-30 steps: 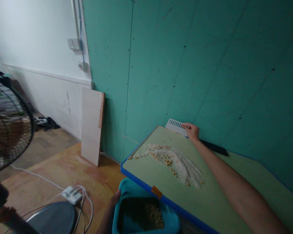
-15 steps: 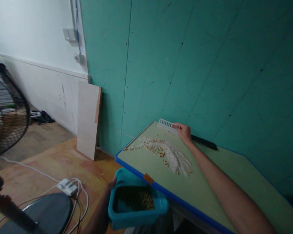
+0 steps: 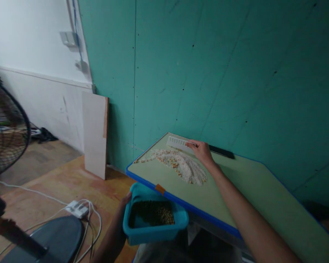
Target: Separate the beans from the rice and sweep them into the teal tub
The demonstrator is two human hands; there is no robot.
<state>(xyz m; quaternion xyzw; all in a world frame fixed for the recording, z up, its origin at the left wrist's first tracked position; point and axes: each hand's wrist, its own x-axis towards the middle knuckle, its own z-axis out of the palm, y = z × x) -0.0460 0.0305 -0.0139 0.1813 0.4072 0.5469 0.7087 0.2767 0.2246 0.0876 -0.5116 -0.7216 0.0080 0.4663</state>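
My right hand (image 3: pixel 201 150) grips a white slotted plastic strip (image 3: pixel 178 143) near the back edge of the green tabletop (image 3: pixel 224 190). In front of the strip lies a spread of white grains (image 3: pixel 190 168) mixed with yellow beans (image 3: pixel 175 165). With its fingers round the left side, my left hand (image 3: pixel 123 206) holds a turquoise tub (image 3: pixel 153 233) below the table's blue front edge. Dark small grains (image 3: pixel 146 212) and pale beans (image 3: pixel 166 216) lie in the tub.
A black bar (image 3: pixel 222 152) lies along the back edge by the green wall (image 3: pixel 159 73). Orange tape (image 3: pixel 160 189) marks the front edge. At left are a fan (image 3: pixel 8 128), a power strip (image 3: pixel 76 209) with cables, and a leaning white board (image 3: pixel 94 135).
My right hand has drawn the white strip a little towards the grains, and the strip leans differently. The whole view has shifted slightly. My left hand still holds the tub.
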